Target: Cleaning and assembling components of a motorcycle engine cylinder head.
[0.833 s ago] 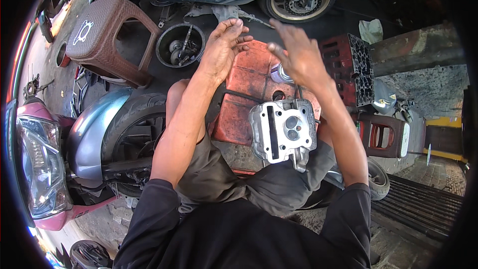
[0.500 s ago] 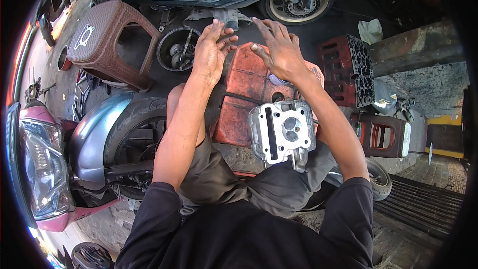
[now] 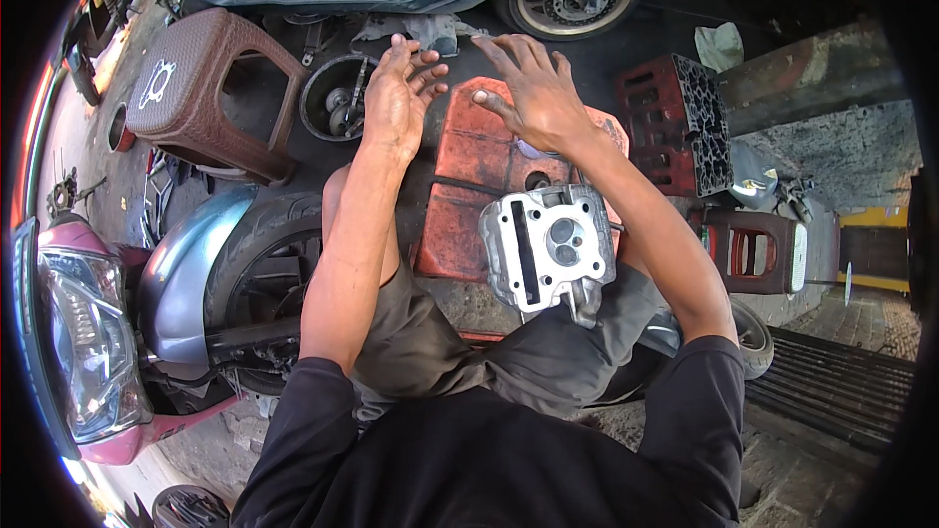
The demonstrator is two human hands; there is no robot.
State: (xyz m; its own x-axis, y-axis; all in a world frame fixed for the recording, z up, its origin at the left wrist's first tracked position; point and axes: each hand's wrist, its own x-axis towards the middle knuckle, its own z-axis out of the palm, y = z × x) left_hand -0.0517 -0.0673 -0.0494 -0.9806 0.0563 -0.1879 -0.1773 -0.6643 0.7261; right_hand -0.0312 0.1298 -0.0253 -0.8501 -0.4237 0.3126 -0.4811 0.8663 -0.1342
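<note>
My left hand (image 3: 399, 98) is raised with its fingers apart and nothing in it, left of an orange-red plastic box (image 3: 469, 152). Over the far part of that box hovers my right hand (image 3: 533, 93), fingers spread, also holding nothing. Below my right hand, a silver engine cylinder head (image 3: 553, 249) rests at the near right of the box, close to my lap. Its flat machined face is turned up, showing two round valves and a long dark slot. A small purplish round thing (image 3: 533, 150) is partly hidden under my right wrist.
A brown plastic stool (image 3: 196, 78) with a gasket on its seat stands at left. Near it sits a dark bowl of metal parts (image 3: 337, 98). Motorbikes flank the left and far sides. A red crate (image 3: 675, 122) and another stool (image 3: 758, 256) are at right.
Both hands stay raised and open, with only slight finger movement. The whole view has shifted a little, so the cylinder head and box appear slightly further left.
</note>
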